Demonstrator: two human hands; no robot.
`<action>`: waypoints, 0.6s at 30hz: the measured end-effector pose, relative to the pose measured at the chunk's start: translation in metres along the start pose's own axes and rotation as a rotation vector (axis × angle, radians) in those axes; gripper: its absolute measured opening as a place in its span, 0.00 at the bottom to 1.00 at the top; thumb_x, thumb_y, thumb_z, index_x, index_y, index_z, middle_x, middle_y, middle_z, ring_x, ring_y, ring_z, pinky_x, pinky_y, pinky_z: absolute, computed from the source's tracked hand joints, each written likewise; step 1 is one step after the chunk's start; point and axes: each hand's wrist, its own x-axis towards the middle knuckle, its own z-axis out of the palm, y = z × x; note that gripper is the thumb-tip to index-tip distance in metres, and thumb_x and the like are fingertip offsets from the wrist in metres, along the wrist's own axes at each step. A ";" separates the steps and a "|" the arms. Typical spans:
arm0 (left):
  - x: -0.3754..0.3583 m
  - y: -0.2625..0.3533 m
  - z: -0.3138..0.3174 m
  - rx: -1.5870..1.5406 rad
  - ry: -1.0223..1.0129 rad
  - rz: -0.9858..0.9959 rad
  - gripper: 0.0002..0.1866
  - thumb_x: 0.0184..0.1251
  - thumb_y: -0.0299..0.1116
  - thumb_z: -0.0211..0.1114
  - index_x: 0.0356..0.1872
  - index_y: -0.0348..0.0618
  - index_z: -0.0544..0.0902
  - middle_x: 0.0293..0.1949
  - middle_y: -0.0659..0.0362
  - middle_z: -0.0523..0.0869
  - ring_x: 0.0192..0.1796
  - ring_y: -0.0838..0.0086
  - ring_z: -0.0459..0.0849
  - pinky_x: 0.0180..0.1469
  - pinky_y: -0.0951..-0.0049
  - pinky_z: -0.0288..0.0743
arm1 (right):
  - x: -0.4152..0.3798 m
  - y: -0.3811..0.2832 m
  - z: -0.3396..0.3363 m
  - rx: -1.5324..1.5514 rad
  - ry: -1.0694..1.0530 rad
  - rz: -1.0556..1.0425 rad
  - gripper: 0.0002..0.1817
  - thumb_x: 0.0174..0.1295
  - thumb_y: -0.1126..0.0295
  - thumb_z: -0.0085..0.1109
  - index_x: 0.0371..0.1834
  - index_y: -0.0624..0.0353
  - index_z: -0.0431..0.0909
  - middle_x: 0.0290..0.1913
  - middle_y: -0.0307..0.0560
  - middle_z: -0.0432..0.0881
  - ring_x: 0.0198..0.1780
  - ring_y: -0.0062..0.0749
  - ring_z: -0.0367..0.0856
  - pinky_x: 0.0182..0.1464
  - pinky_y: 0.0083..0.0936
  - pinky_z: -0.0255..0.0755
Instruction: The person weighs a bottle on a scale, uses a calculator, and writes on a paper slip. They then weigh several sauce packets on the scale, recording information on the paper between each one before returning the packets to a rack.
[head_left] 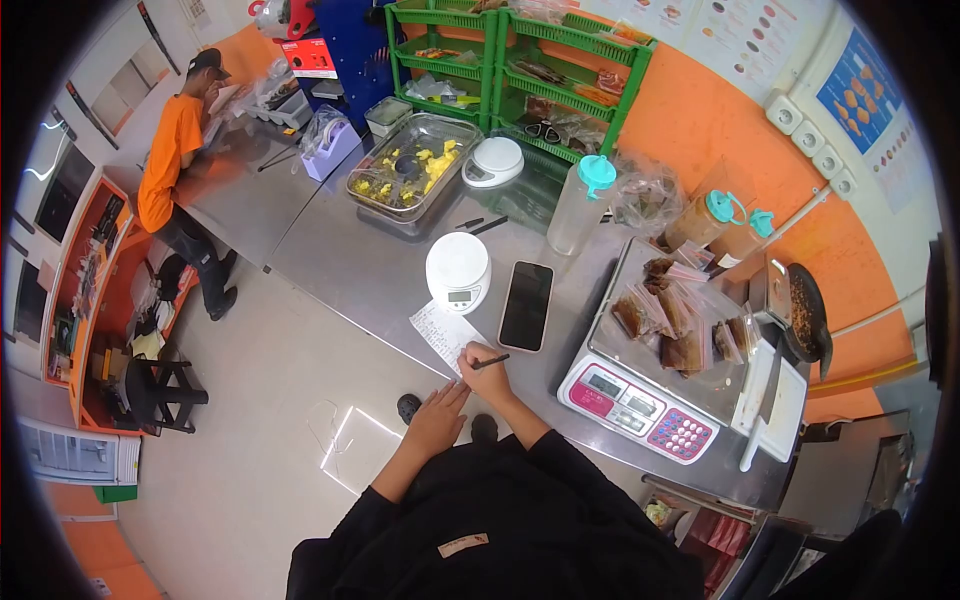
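Head view: the right hand (484,370) grips a black pen (497,359) at a handwritten paper sheet (441,331); the left hand (437,421) is nearby, fingers outstretched.

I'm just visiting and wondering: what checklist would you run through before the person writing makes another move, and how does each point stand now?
1. Pen secure in the right hand: ok, the fingers close around it.
2. Pen tip on the paper: cannot tell, it is too small to make out.
3. Left hand steadying the paper: cannot tell; its fingers point toward the lower end, but contact is unclear.
4. Phone clear of the paper: ok, it lies to the right with a dark screen.
5. Knife away from both hands: ok, it lies far right on a white board.
6. Handwriting legible: cannot tell, too small.
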 end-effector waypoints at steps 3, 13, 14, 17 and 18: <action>0.000 0.000 -0.001 0.005 -0.002 0.002 0.32 0.66 0.34 0.57 0.70 0.38 0.60 0.72 0.52 0.62 0.74 0.57 0.59 0.72 0.54 0.58 | 0.000 0.003 0.001 -0.012 -0.004 -0.015 0.15 0.51 0.79 0.59 0.18 0.63 0.59 0.16 0.49 0.62 0.18 0.34 0.59 0.22 0.31 0.56; 0.000 0.002 -0.001 0.023 -0.014 -0.009 0.33 0.66 0.34 0.58 0.71 0.38 0.59 0.72 0.52 0.62 0.74 0.58 0.59 0.72 0.54 0.58 | -0.003 0.010 0.001 -0.024 -0.020 -0.004 0.14 0.49 0.80 0.58 0.18 0.64 0.59 0.17 0.48 0.64 0.19 0.34 0.63 0.23 0.31 0.58; -0.001 0.001 0.001 0.024 -0.013 -0.007 0.33 0.66 0.34 0.58 0.71 0.38 0.59 0.72 0.52 0.62 0.74 0.58 0.59 0.72 0.54 0.58 | -0.003 0.009 0.001 -0.030 -0.023 0.000 0.14 0.49 0.80 0.58 0.18 0.64 0.59 0.17 0.48 0.64 0.19 0.34 0.63 0.23 0.31 0.58; 0.000 -0.001 0.002 0.016 -0.003 0.002 0.33 0.65 0.34 0.59 0.70 0.38 0.61 0.71 0.51 0.63 0.74 0.57 0.59 0.71 0.53 0.59 | -0.003 0.011 0.003 0.035 0.017 0.015 0.14 0.50 0.80 0.58 0.18 0.64 0.59 0.17 0.48 0.64 0.19 0.33 0.64 0.22 0.31 0.58; 0.000 -0.001 0.001 0.002 0.004 0.005 0.32 0.65 0.34 0.59 0.69 0.37 0.62 0.70 0.51 0.64 0.74 0.56 0.59 0.71 0.52 0.59 | -0.002 0.009 0.003 0.014 0.014 0.016 0.15 0.50 0.80 0.58 0.18 0.64 0.59 0.17 0.48 0.64 0.18 0.33 0.64 0.22 0.31 0.58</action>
